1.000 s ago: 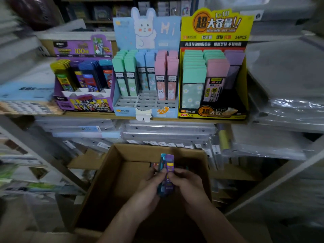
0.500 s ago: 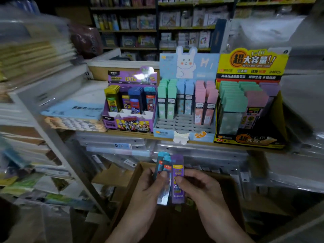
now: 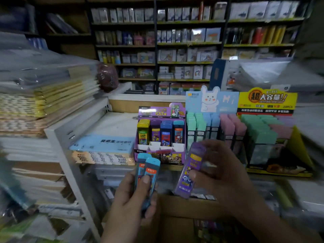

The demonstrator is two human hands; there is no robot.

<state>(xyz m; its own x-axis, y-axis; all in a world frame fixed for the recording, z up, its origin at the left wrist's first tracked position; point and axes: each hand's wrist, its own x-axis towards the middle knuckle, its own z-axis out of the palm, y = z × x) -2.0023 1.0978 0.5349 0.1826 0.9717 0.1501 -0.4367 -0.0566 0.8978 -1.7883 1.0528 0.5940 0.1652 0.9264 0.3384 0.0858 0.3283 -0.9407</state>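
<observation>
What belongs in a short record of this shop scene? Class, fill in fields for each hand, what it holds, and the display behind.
Left hand: grips two blue cases, upright, thumb on the front one.
Right hand: pinches one purple case, tilted, apart from the blue ones.
Display behind: purple tray with four rows of stocked cases.
Below the hands: cardboard box.

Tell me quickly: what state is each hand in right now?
Left hand: closed around two blue cases, thumb across the front.
Right hand: closed, pinching one purple case.
</observation>
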